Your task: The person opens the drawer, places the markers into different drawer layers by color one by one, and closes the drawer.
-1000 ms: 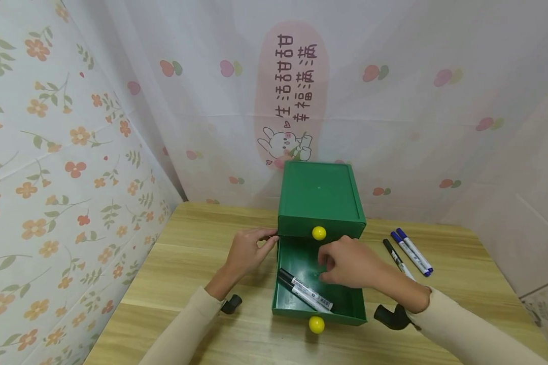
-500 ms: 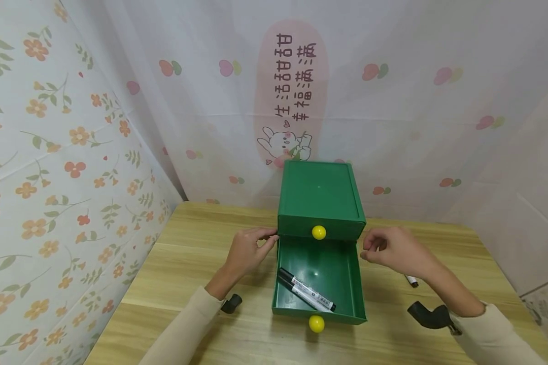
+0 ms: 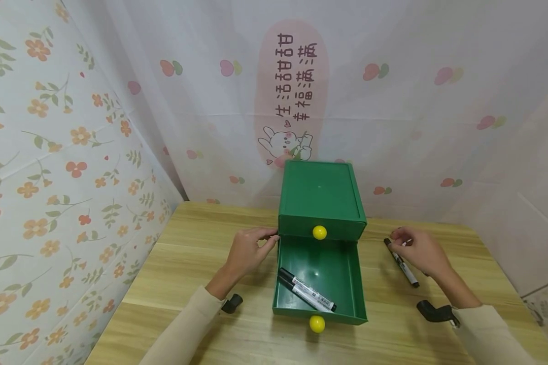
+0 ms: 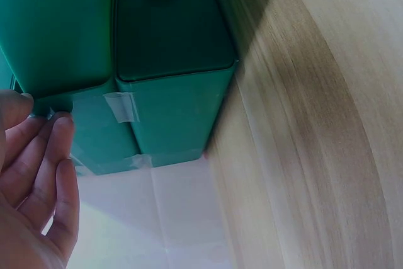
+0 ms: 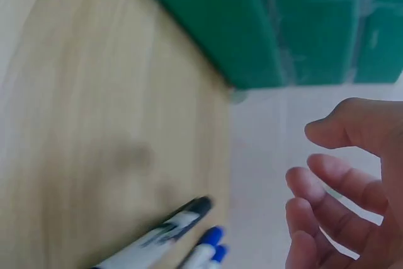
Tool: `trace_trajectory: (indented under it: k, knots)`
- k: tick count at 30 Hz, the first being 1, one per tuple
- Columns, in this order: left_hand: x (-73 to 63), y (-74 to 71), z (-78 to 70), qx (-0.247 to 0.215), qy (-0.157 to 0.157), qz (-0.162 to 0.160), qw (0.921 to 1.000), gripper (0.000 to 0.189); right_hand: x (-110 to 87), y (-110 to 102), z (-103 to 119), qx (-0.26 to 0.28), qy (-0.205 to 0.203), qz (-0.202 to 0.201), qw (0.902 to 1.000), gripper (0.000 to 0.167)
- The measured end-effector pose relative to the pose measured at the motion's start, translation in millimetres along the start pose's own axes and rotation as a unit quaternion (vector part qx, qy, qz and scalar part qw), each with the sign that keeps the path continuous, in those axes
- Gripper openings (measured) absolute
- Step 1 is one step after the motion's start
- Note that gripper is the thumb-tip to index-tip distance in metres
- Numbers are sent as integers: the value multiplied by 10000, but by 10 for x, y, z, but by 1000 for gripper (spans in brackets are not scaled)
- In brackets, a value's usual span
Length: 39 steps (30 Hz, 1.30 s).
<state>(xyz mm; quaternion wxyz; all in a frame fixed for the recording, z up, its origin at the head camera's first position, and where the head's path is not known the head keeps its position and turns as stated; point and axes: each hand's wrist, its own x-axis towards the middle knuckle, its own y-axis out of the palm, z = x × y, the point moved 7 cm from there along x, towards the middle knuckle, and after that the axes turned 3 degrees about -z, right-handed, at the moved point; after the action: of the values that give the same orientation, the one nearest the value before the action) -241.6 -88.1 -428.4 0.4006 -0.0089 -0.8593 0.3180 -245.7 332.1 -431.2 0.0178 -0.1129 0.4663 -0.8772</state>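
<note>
My left hand (image 3: 251, 253) is at the left side of a green drawer cabinet (image 3: 319, 192), fingertips and thumb touching its edge just below the upper drawer. Close up in the left wrist view, the left hand's fingers (image 4: 47, 162) are lightly bent. The lower drawer (image 3: 319, 263) is pulled out; two black-capped markers (image 3: 306, 291) lie crosswise inside it. To the cabinet's right, my right hand (image 3: 417, 251) hovers over a black marker (image 3: 406, 271) on the table, holding nothing. Its thumb and fingers (image 5: 334, 209) are spread apart. Blue-capped markers (image 5: 204, 247) show in the right wrist view, hidden behind the hand from the head.
Yellow ball knobs (image 3: 317, 324) stick out from both drawer fronts. The wooden table (image 3: 201, 238) ends at a patterned curtain (image 3: 201, 116) behind the cabinet. Black curved pieces (image 3: 434, 310) are attached at the wrists.
My right hand has moved from above the pulled-out drawer rightward, out to the markers on the table. My left hand and the drawer have stayed in place.
</note>
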Motion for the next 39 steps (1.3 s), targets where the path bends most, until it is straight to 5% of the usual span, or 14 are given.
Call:
trace_trajectory:
  k: [11,20,27,39]
  knots:
    - [-3,-2,-3,-40,14,-27,10000,18,-124,224,-530,-408,691,-54,9968,39]
    - [-8,4,3,-64,26,-28,10000,17,-187,374,-740,-541,1346,246,9891,28]
    - [-8,7,4,-80,86,-79,9999,17,-191,389,-776,-688,1445,147,9870,37]
    - [-12,30,27,-91,89,-110,9999,17,-166,435,-731,-681,1231,-362,9894,22]
